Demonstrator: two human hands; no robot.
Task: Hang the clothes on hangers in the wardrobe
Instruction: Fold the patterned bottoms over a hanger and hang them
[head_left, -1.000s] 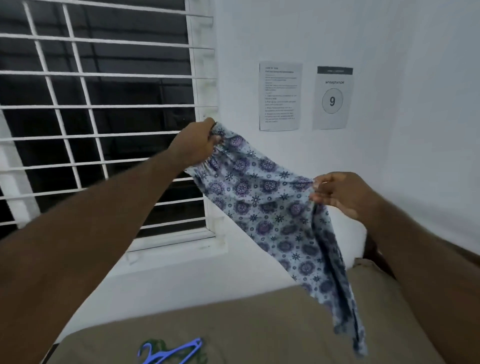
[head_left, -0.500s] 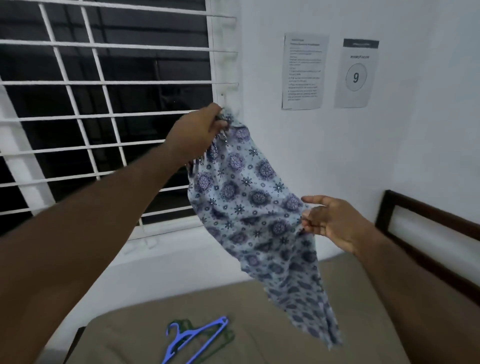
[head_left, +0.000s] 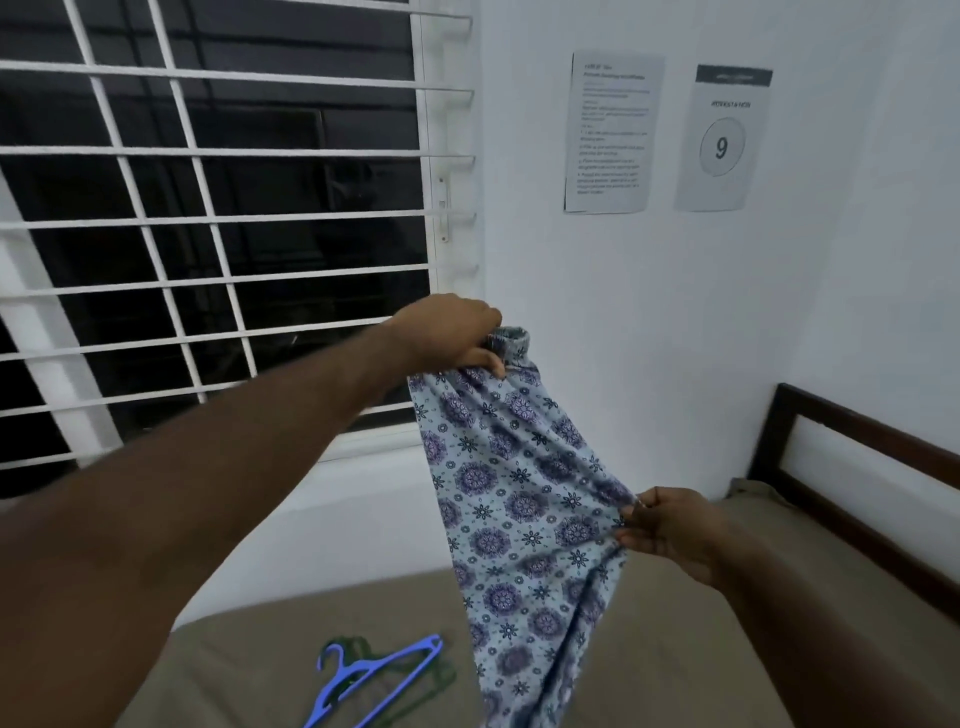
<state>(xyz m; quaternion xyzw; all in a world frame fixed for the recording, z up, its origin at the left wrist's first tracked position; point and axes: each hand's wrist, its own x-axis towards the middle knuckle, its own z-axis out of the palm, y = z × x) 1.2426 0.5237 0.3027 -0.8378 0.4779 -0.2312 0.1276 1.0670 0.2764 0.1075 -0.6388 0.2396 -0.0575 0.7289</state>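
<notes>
- Pale blue thin-cloth garment printed with purple medallions (head_left: 509, 493): up in the air above the bed, well clear of the hangers, hanging slack and twisted toward its lower end.
- Gripped at the gathered elastic band by the left hand (head_left: 447, 332), with fingers (head_left: 485, 361) curled round the bunched top.
- Pinched lower down at a side edge by the right hand (head_left: 670, 530), with fingers (head_left: 636, 512) closed on a small fold.
- Step in hand, by judgement: shaking out and straightening, before any hanger goes in.
- Hold the left grip high and firm on the band.
- Draw the right pinch outward and a little down to flatten the cloth, pulling no harder than the twist demands.
- Then walk the right fingers up the edge toward the band's far end, to spread the waist evenly between both hands.
- Mind the loose tail: likely to drag on the olive-brown bed sheet (head_left: 675, 649) if lowered.
- Bright blue plastic hanger (head_left: 374, 675) lying flat on the bed below, overlapping a dark green hanger (head_left: 441, 675).
- Free one hand only once the cloth hangs straight, then take the blue one.
- Expect limp, thin cloth to slide off: drape it well over the bar and balance both halves.
- No wardrobe in view, so impossible to tell which way to carry it.
</notes>
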